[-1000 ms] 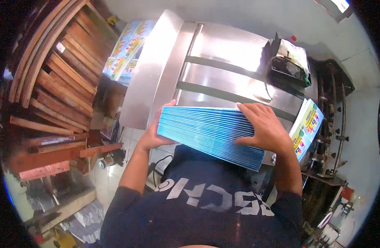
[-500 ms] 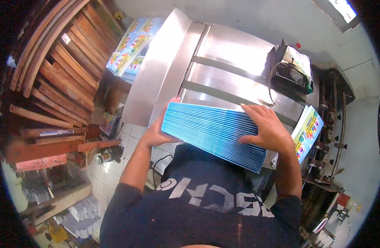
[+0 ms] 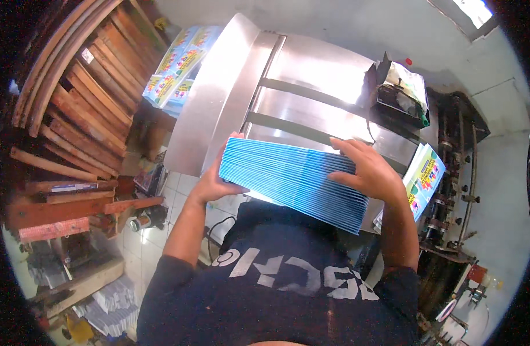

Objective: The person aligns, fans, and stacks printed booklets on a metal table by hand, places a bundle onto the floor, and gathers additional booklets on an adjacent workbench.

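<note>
Left hand (image 3: 209, 184) and right hand (image 3: 375, 170) are gripping the stack (image 3: 288, 180), fingers clasping its ends; counter (image 3: 299, 109) is stretching above, box (image 3: 404, 108) obstructing upper right.

The left hand (image 3: 210, 181) curves into a cup, the right hand (image 3: 373, 172) arches palm-down.

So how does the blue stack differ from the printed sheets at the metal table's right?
The blue stack shows striped edges; the printed sheets show colourful faces.
The left hand holds the blue stack's left end, with the right hand at its other end; neither holds the printed sheets.
Both show some blue.
</note>
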`<state>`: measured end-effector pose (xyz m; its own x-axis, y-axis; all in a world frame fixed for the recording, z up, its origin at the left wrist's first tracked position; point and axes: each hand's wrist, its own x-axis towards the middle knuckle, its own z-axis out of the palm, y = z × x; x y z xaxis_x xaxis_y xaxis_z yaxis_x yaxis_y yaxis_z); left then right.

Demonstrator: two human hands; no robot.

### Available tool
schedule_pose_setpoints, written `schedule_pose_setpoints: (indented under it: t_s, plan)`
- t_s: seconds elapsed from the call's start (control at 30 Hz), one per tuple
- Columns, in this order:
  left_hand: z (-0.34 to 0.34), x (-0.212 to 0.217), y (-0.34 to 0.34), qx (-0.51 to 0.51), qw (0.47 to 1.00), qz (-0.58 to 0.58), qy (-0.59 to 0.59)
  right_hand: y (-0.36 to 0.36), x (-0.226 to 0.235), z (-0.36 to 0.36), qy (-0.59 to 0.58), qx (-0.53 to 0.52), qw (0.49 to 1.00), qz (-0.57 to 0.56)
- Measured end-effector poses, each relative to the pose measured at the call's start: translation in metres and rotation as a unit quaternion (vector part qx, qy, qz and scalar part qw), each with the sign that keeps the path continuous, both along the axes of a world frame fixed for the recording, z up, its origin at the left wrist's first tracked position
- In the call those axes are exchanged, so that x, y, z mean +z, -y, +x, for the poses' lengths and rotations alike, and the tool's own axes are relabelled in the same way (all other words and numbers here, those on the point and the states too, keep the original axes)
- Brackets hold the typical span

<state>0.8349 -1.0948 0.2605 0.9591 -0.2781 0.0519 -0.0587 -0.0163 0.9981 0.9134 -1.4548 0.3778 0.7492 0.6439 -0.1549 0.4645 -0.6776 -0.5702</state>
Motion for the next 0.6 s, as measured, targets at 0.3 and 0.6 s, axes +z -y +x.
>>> schedule_pose_setpoints:
  t_s: [0.3,0.6]
  plan:
    - [-0.003,0.004,0.004,0.010,1.000,-0.026,-0.013,-0.003,0.004,-0.005,0.056,0.040,0.997,-0.041]
    - [-0.005,-0.001,0.002,0.011,1.000,0.003,0.002,-0.003,0.005,-0.001,-0.031,-0.002,0.998,-0.046]
